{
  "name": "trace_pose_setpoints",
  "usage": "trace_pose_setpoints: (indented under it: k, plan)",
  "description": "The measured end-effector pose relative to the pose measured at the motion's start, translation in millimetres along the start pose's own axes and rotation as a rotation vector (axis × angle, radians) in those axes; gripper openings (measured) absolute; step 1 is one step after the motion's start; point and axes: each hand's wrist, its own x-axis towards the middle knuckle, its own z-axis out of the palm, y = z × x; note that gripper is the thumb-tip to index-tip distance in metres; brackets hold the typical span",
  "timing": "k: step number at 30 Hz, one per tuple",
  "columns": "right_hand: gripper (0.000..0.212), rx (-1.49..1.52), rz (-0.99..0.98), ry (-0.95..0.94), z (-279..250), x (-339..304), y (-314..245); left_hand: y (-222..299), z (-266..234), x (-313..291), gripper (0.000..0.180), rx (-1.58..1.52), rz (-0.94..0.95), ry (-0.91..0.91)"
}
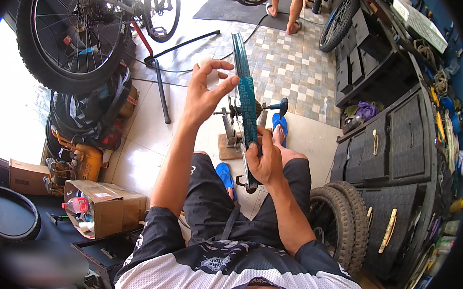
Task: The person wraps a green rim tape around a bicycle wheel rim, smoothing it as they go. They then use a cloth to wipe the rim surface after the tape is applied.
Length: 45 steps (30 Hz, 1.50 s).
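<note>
A bicycle wheel stands upright in front of me, seen edge-on, in a metal truing stand (229, 127) with a wooden base. Teal patterned rim tape (246, 105) lies along the near part of its rim (238, 48); farther up, the rim looks narrower and shinier. My right hand (265, 160) is closed around the taped rim low down, its thumb pressed on the tape. Higher up, my left hand (207, 92) is at the rim's left side, fingers curled but apart, thumb tip at the tape's edge. The cassette (258, 109) shows partly behind the rim.
A bicycle (83, 32) is raised at the left on a repair stand (157, 59). An open cardboard box (116, 211) with a bottle sits at lower left. Black drawers (382, 139) line the right, with knobby tires (344, 222) beside my leg. Another person's legs (289, 9) show at the back.
</note>
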Motion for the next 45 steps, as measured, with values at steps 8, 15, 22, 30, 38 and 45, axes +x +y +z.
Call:
trace_pose_setpoints:
  k: [8, 15, 22, 30, 38, 45]
  plan:
    - [0.043, -0.005, 0.002, -0.004, -0.8, -0.8, -2.6, 10.9, 13.3, -19.7, 0.053, 0.114, -0.061, -0.02]
    - [0.043, 0.032, 0.016, 0.022, 1.1, -0.5, -3.3, 24.3, 17.8, -12.0, 0.057, 0.134, -0.05, -0.043]
    - [0.042, 0.042, -0.004, 0.029, -0.7, 4.1, -8.5, 14.9, 20.5, -25.8, 0.05, 0.062, -0.182, 0.027]
    - [0.041, 0.024, -0.009, 0.04, -0.7, 6.0, -8.2, 22.5, 16.6, -8.8, 0.045, 0.111, -0.061, 0.036]
    - [0.043, 0.035, 0.016, 0.037, -0.6, 6.7, -8.3, 26.8, 14.6, -1.6, 0.043, 0.249, -0.06, 0.002]
    - [0.043, 0.039, 0.023, 0.038, 0.0, 7.6, -9.2, 27.1, 19.0, -1.0, 0.041, 0.249, -0.046, 0.028]
